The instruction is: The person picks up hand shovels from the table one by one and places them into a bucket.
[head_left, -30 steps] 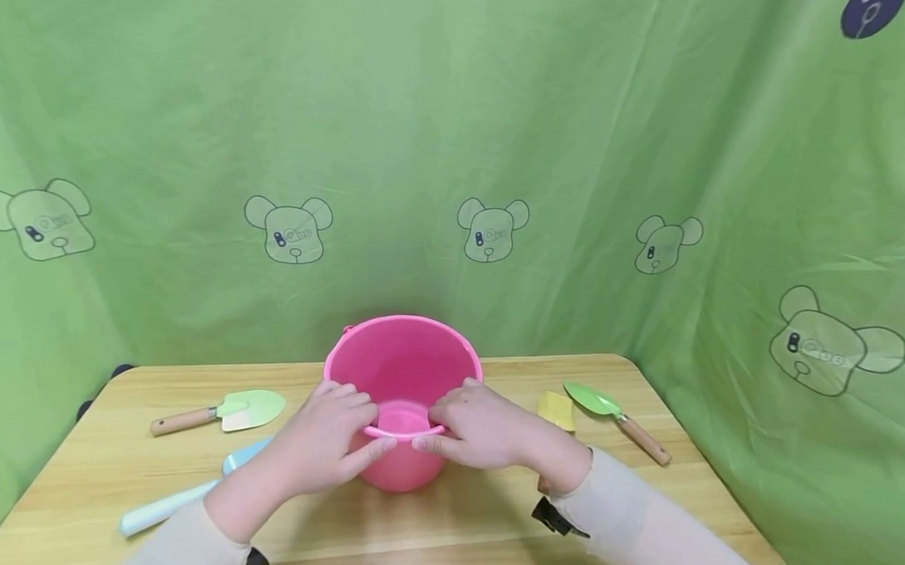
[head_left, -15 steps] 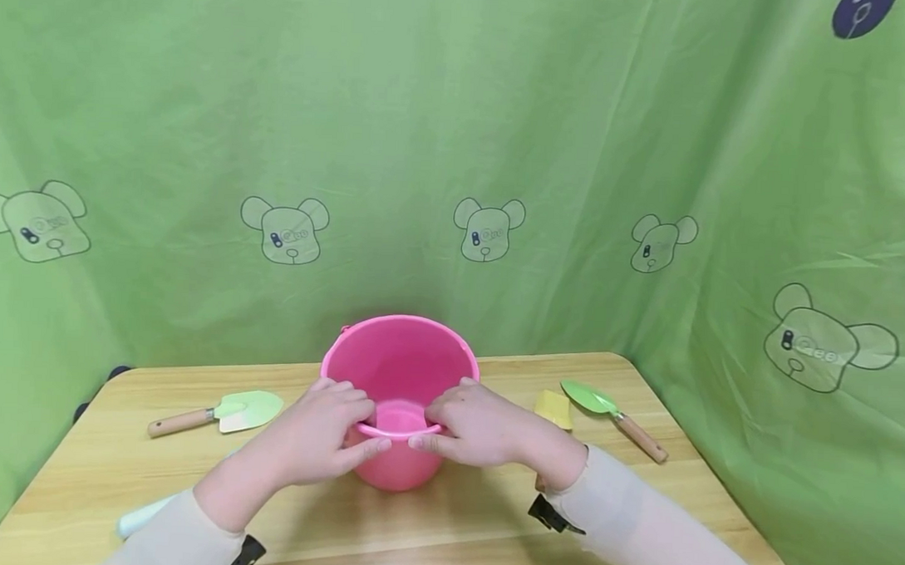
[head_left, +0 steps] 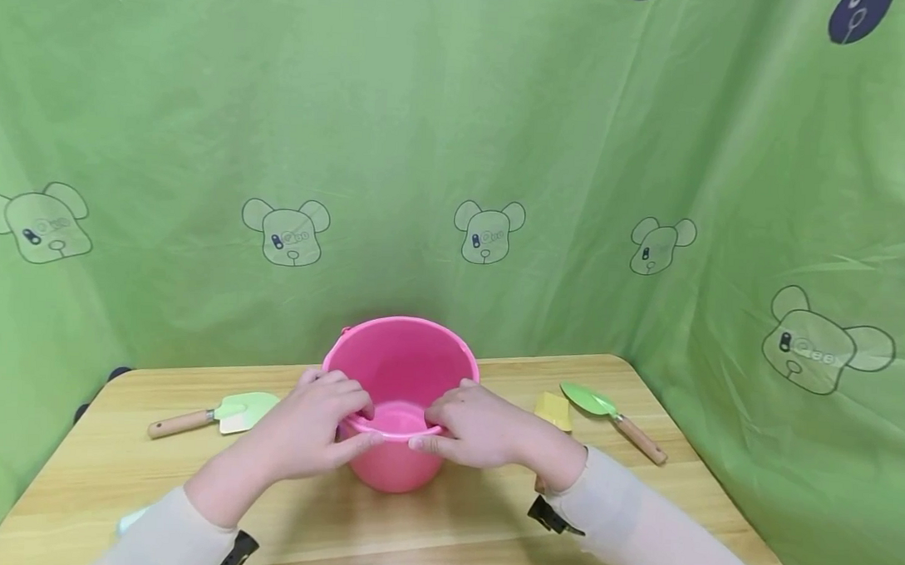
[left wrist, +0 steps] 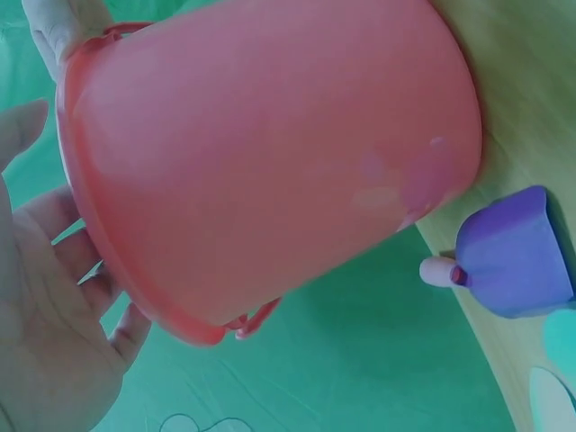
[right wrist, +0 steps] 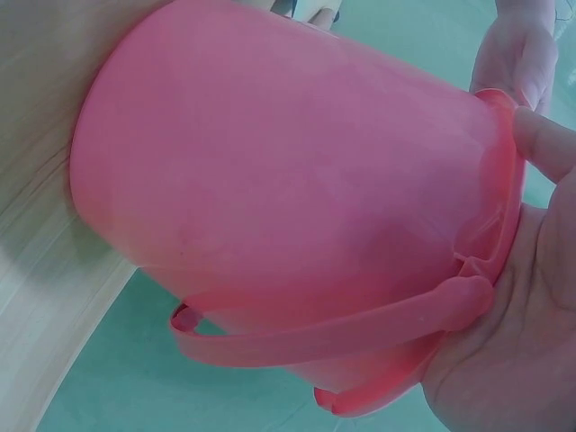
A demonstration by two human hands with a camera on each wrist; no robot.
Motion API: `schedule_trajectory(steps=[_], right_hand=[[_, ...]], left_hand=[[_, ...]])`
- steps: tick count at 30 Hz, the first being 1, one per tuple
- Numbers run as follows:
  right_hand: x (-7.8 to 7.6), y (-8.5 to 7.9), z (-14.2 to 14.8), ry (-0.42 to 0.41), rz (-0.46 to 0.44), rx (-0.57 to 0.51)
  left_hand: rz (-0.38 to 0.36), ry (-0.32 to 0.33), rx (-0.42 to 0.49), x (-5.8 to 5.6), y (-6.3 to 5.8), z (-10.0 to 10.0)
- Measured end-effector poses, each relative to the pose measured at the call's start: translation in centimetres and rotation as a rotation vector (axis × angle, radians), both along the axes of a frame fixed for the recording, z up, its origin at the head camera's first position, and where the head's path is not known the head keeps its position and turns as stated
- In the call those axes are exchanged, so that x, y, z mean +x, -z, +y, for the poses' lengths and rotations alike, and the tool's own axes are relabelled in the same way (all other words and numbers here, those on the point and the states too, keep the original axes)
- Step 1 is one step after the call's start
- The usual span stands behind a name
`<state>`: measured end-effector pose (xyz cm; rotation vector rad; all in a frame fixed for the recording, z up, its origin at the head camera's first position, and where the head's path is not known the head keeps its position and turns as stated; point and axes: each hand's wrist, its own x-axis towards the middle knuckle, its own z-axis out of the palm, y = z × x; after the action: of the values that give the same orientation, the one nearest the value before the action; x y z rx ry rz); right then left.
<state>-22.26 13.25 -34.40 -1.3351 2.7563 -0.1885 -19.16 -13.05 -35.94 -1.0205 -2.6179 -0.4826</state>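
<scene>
A pink bucket [head_left: 397, 468] stands on the wooden table, its open mouth facing up toward me and nothing visible inside. My left hand [head_left: 305, 427] hooks its fingers over the near-left rim. In the left wrist view the left thumb [left wrist: 22, 130] stands a little apart from the rim outside. Close beside it, my right hand [head_left: 485, 425] grips the near-right rim, fingers inside and thumb outside. The bucket's handle [right wrist: 315, 340] hangs along its side in the right wrist view. Fingertips inside the bucket are partly hidden.
Left on the table [head_left: 71, 485] lies a green trowel [head_left: 246, 412]; a light-blue handle end [head_left: 130, 521] shows by the left sleeve. At right are a yellow piece [head_left: 554, 409] and another green trowel [head_left: 594, 400]. The left wrist view shows a purple shovel [left wrist: 508, 256].
My left hand has shifted slightly left along the rim, away from the right hand, and its forearm now covers most of the light-blue tool. The right hand and bucket stay nearly still.
</scene>
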Motion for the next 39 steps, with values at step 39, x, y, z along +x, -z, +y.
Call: schedule_trajectory(steps=[39], right_hand=[[0.0, 0.0, 0.0, 0.01, -0.032, -0.007]], left_hand=[[0.096, -0.179, 0.006, -1.0, -1.0, -6.8]])
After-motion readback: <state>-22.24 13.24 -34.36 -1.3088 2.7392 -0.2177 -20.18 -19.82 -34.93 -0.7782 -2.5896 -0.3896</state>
